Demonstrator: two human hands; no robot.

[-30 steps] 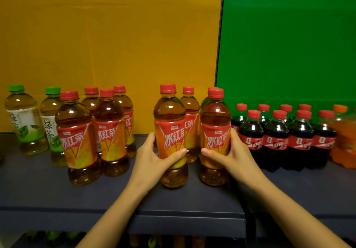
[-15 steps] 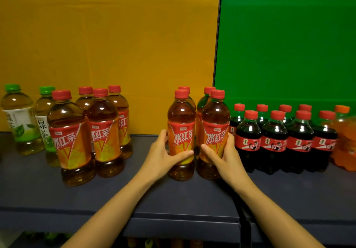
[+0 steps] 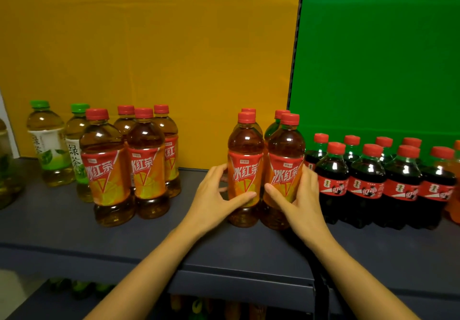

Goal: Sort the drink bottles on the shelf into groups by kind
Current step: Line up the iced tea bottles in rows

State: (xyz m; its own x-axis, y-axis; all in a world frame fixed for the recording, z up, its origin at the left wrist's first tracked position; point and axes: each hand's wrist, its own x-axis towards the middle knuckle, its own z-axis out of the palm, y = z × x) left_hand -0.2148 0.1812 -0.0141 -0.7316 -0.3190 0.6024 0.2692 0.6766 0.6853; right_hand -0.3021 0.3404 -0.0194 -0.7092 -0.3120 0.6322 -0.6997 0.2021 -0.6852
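Your left thumb [image 3: 245,196] lay across the lower front of the label and the other fingers curled round the far side. So your left hand [image 3: 214,195] gripped the left iced-tea bottle [image 3: 245,168] at mid-body. Same on the other side: right thumb [image 3: 272,190] over the label front, fingers wrapped round the outer side, right hand [image 3: 305,200] gripping the right iced-tea bottle [image 3: 286,168].

Both stood upright on the shelf [image 3: 74,235], side by side & touching or v. nearly, just in front of two more red-capped btls [image 3: 248,110]. The cola bottles [image 3: 333,182] were just to the right. The bigger iced-tea group [image 3: 124,170] was well apart to the left, beside the green-tea bottles [image 3: 47,145].

Handling, prob.: both were full to the shoulder, so fairly heavy for one hand each. Thin plastic walls would give a bit under squeeze, and the glossy sleeve could slip. Best hold was where you had it, the waist at label level, not the cap. They were tall & narrow, so easy to tip against neighbours.

Vs 1 s ago: the left one had looked nearer the camera w/ a clear gap to the right one. By now that gap had closed and both sat further back. Grips were unchanged.
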